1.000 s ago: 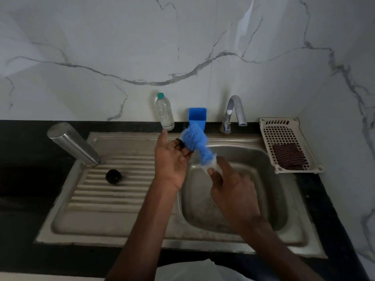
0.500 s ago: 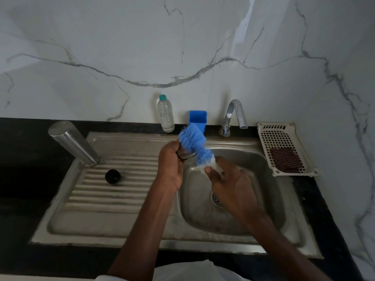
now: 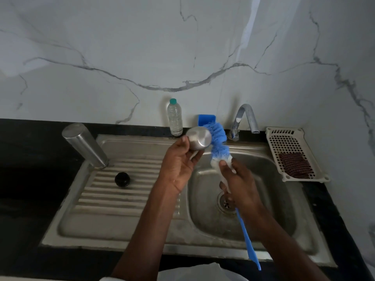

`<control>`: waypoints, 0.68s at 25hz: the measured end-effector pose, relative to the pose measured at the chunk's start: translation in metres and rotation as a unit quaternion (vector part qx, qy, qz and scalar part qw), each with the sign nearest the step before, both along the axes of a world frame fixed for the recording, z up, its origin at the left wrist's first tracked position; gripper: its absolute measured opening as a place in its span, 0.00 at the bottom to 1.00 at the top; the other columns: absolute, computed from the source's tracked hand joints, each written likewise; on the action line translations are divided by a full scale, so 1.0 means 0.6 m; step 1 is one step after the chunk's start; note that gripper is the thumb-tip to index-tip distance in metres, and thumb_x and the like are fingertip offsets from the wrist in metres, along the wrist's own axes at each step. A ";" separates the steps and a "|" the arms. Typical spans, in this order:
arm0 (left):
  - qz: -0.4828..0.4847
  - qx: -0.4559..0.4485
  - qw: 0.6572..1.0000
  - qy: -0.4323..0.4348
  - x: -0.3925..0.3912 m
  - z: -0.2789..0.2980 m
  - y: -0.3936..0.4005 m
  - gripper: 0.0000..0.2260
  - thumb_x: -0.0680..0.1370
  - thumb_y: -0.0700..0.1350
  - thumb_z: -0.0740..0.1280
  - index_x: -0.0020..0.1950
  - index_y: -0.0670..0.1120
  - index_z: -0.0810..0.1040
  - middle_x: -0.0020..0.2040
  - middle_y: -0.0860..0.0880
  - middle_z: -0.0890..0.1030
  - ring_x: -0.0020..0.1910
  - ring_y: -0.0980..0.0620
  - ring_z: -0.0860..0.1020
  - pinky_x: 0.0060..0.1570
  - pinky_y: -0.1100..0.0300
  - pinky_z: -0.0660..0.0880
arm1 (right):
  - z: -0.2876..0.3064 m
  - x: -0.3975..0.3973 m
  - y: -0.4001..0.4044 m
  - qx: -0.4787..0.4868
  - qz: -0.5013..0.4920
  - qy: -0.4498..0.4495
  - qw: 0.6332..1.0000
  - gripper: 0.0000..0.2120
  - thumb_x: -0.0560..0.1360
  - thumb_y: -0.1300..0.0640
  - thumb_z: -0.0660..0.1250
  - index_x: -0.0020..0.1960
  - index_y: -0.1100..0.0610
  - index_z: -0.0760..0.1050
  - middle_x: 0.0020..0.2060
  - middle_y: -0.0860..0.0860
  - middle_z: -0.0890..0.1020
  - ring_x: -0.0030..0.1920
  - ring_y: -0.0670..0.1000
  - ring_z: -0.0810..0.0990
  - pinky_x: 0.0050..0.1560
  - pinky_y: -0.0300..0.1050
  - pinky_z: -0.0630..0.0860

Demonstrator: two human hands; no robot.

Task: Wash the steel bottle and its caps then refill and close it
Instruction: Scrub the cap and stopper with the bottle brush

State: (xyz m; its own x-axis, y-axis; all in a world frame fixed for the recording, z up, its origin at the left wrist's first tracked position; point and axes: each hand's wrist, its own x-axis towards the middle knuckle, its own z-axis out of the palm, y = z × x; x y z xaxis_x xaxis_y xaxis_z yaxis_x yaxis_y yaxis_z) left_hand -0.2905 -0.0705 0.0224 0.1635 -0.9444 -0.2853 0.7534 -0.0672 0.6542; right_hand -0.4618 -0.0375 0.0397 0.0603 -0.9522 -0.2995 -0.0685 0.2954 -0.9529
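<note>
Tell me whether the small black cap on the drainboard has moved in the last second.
No. The black cap lies on the same ridges of the drainboard, just below and right of the inverted steel bottle, as before.

A white marble wall [image 3: 142,47] with grey veins rises behind a black countertop [image 3: 24,169] and turns a corner at the right. A steel sink [image 3: 125,230] with a ribbed drainboard is set into the countertop, its chrome tap [image 3: 246,116] at the back edge. Light is dim, with 1 pale streak on the wall.
</note>
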 end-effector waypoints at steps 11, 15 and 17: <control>0.069 -0.054 0.953 -0.291 0.001 -0.049 0.016 0.09 0.80 0.38 0.71 0.59 0.48 0.86 0.55 0.49 0.88 0.59 0.51 0.84 0.58 0.61 0.77 | -0.032 0.007 -0.006 0.358 0.132 -0.419 0.824 0.16 0.73 0.53 0.76 0.45 0.56 0.69 0.25 0.46 0.62 0.17 0.43 0.64 0.12 0.37 0.61; 0.135 -0.039 0.911 -0.389 0.039 -0.050 0.007 0.08 0.80 0.38 0.72 0.54 0.50 0.87 0.47 0.51 0.88 0.47 0.57 0.85 0.48 0.66 0.78 | -0.023 0.030 0.019 0.279 0.101 -0.238 0.925 0.11 0.82 0.48 0.65 0.54 0.56 0.75 0.27 0.50 0.68 0.20 0.43 0.62 0.16 0.35 0.56; 0.133 0.020 0.908 -0.397 0.054 -0.057 0.003 0.06 0.80 0.40 0.73 0.45 0.49 0.87 0.40 0.45 0.86 0.40 0.54 0.82 0.44 0.60 0.79 | -0.032 0.044 0.038 0.143 0.042 -0.073 0.986 0.10 0.83 0.47 0.65 0.58 0.52 0.78 0.30 0.53 0.73 0.22 0.46 0.66 0.21 0.37 0.60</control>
State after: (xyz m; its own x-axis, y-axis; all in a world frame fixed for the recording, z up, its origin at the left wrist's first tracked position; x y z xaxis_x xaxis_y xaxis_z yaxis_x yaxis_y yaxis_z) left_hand -0.2584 -0.0689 -0.0119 0.5537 -0.8327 -0.0105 0.0386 0.0130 0.9992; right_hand -0.4352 -0.0144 0.0208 0.1977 -0.8201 -0.5370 0.0284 0.5524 -0.8331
